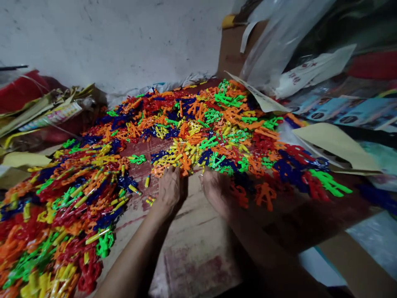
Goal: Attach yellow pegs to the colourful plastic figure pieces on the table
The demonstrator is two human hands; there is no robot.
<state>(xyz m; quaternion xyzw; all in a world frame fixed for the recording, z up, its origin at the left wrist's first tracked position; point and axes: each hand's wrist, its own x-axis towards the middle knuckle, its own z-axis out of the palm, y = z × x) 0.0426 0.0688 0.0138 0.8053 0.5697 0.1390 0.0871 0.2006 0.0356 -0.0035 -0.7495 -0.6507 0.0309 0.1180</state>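
Observation:
At the near edge of a heap of colourful plastic pieces, my left hand (170, 188) is closed, its fingertips curled down against the heap. An orange plastic figure-like piece (186, 162) lies just beyond its fingers. Level with it, my right hand (216, 189) is closed with finger and thumb together, slightly blurred. Whatever either hand holds is hidden or too small to name. Between and ahead of the hands are small yellow tubes (192, 151). Close to my right hand lie green pieces (218, 161) and dark blue ones.
A worn reddish-brown board (192, 231) lies under the heap. More mixed pieces (77, 207) spread along the left. A yellowish cardboard flap (338, 145) juts in at right beside printed blue packs (344, 111). Behind stands a pale wall (124, 41); a red container (23, 89) is at far left.

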